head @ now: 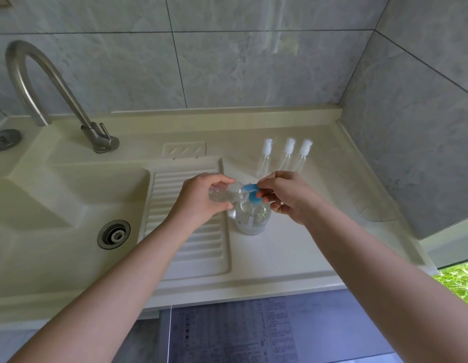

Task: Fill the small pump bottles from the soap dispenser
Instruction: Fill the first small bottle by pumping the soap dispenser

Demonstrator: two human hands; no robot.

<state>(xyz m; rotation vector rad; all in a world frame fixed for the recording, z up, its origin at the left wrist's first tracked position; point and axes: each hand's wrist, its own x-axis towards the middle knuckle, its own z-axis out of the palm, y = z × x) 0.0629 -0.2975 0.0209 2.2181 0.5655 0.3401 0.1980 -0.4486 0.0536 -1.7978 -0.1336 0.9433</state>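
A small clear bottle (225, 195) lies tilted, almost level, in the left hand (201, 197), whose fingers are curled round its body; its open mouth meets the blue spout of the soap dispenser (251, 213). The dispenser stands upright on the table (293, 247), just right of the ribbed drainboard (191, 231); its clear body appears partly filled. The right hand (288, 197) rests on the blue pump head, thumb and forefinger pinching the spout near its tip, the other fingers curled behind it.

Behind the hands, near the back of the table, three more small pump bottles (288, 155) stand upright in a row, white pump tops fitted; their clear bodies look empty, though this cannot be settled at this size. The held bottle seems to contain some clear liquid; its level cannot be read.

Judged from this, the task is at an early stage: one bottle is at the spout, three apparently remain.

To the left lie the sink (70, 203) with its drain and the curved metal tap (52, 87).
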